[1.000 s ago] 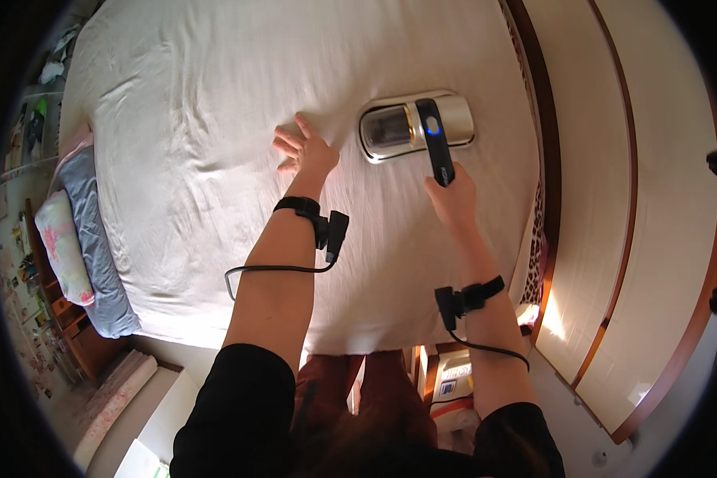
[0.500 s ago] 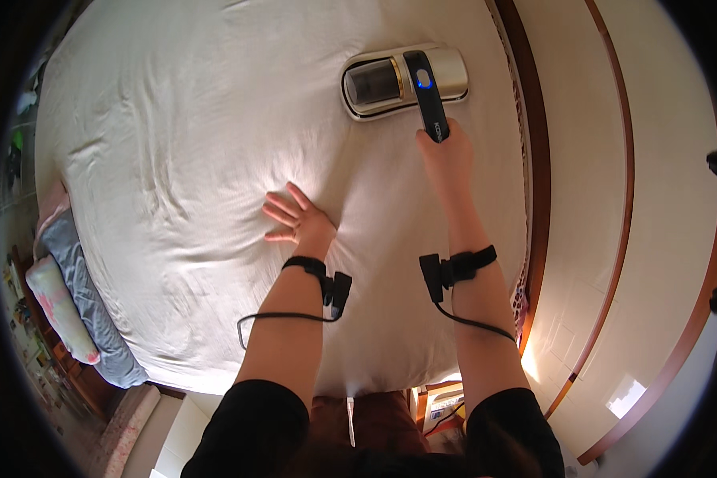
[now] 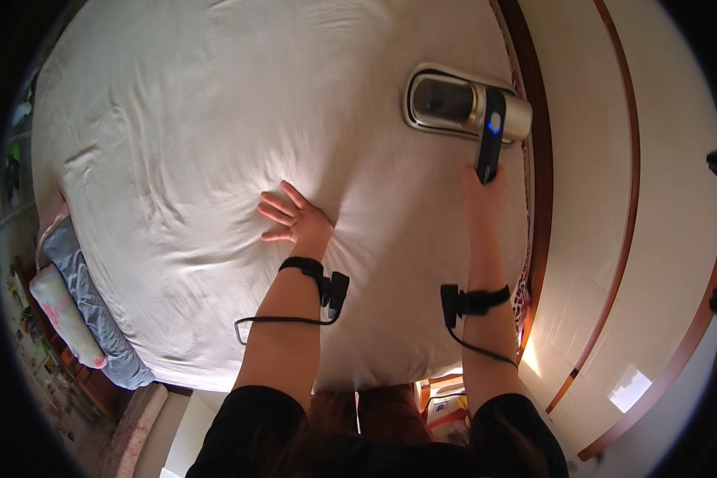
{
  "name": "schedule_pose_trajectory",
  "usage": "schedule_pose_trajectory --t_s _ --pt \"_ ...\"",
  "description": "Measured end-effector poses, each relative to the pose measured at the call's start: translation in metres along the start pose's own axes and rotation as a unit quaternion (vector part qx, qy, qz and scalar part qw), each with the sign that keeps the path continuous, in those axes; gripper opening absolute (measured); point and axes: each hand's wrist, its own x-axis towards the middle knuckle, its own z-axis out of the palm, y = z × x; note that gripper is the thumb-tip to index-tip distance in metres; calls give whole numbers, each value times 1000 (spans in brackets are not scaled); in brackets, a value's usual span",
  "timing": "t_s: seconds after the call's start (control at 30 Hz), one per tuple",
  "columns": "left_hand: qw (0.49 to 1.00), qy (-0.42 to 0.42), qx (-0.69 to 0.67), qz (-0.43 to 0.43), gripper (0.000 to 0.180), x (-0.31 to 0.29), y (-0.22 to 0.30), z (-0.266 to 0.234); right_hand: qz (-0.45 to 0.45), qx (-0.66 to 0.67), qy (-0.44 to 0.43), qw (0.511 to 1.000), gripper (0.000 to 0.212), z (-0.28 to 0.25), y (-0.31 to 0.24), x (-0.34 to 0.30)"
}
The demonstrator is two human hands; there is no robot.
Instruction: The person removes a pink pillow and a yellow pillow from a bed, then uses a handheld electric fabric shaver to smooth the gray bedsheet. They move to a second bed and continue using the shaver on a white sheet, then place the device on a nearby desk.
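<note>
A handheld mattress vacuum cleaner (image 3: 514, 118), champagne-coloured with a dark see-through dust cup and a black handle, lies flat on the pale bed sheet (image 3: 191, 103) near the bed's right edge. My right hand (image 3: 484, 190) is wrapped round the end of its handle, where a blue light glows. Farther left, my left hand (image 3: 293, 217) presses palm down on the sheet with its fingers spread, and creases run out from under it. Each forearm wears a black strap with a small black device and a cable.
A brown wooden bed frame (image 3: 540, 159) runs along the right side, beside a glossy cream panel (image 3: 585, 199). At the left edge lie a folded grey-blue cloth (image 3: 95, 307) and a pastel rolled pillow (image 3: 65, 312). Small items sit on a shelf below the bed's near edge.
My right hand has drawn the vacuum cleaner to the right and a little nearer, up to the bed's right edge. My left hand stays in nearly the same place.
</note>
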Motion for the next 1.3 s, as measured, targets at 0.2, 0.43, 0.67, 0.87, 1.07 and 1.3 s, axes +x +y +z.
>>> schedule_pose_trajectory --t_s 0.2,0.43,0.67,0.87,1.07,1.3 --pt "999 28 9 -23 115 8 36 -75 28 19 -32 999 31 -32 81 -61" --pt "989 74 -20 129 110 49 12 -102 -120 -50 13 991 31 -67 183 -165" --pt "917 129 92 365 87 -54 -67 13 11 -131 -2 991 25 -119 284 -242" --pt "885 -8 58 462 96 -182 -180 130 -71 0 -115 991 24 -66 223 -189" --pt "878 -141 -60 453 79 -200 -204 131 -133 49 -248 958 21 96 99 -161" --pt "884 10 -411 223 38 -202 -257 141 -312 -218 -318 868 26 33 195 -199"
